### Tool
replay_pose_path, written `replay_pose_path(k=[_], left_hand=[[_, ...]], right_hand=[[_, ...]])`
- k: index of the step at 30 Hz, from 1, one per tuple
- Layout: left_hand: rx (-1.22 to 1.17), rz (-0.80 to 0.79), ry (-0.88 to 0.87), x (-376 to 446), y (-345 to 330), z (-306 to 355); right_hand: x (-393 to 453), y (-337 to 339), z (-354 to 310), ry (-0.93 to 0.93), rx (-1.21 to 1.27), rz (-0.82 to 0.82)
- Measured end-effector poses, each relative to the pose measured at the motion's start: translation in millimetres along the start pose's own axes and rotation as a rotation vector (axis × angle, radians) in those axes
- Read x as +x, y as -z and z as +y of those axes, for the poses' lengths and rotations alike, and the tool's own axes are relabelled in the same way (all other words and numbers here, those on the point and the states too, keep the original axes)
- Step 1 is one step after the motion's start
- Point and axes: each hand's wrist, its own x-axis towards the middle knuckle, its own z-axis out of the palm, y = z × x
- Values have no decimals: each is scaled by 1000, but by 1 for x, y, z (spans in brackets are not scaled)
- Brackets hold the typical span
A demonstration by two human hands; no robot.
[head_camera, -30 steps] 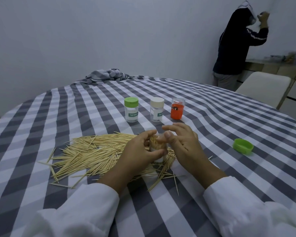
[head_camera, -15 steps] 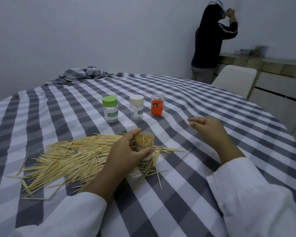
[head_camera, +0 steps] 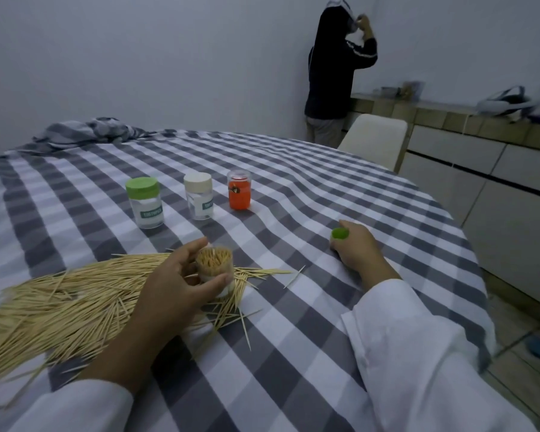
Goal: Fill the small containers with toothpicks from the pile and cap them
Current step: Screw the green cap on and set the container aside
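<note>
Capping step, I judge. My left hand [head_camera: 181, 282] grips full container [head_camera: 214, 269]; right hand [head_camera: 356, 247] curls round green cap [head_camera: 339, 234]. Next: bring cap across, seat squarely.

Pale wooden toothpicks [head_camera: 60, 304] look matt; grey-and-white checked cloth [head_camera: 293, 182] soft, creased; clear plastic container [head_camera: 214, 269] glossy; green plastic cap [head_camera: 339, 234] smooth.

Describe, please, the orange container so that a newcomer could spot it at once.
On the grey-checked tablecloth, beyond the toothpick pile, three small containers stand in a row. The orange container is the rightmost, beside the cream-capped one; it alone is orange and wears a clear cap.
</note>
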Motion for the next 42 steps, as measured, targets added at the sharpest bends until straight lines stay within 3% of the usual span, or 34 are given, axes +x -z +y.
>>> replay_pose_path(k=[10,16,25,31,34,39,42], left_hand=[[-25,-17,14,-2,4,2],[1,7,-4,-2,5,3],[-1,40,-71,1,5,-4],[28,49,-87,0,4,-4],[89,59,-100,-1,4,-2],[24,43,-72,0,5,-3],[5,51,-81,1,4,-3]], right_hand=[[-28,-20,-39,107,540,-347],[-61,-45,-72,243,805,-461],[-86,-61,-82,430,714,-629],[-94,-68,-87,624,406,-395],[-97,-74,-90,635,324,-289],[-90,-65,-88,522,423,-509],[-88,-64,-88,522,410,-524]])
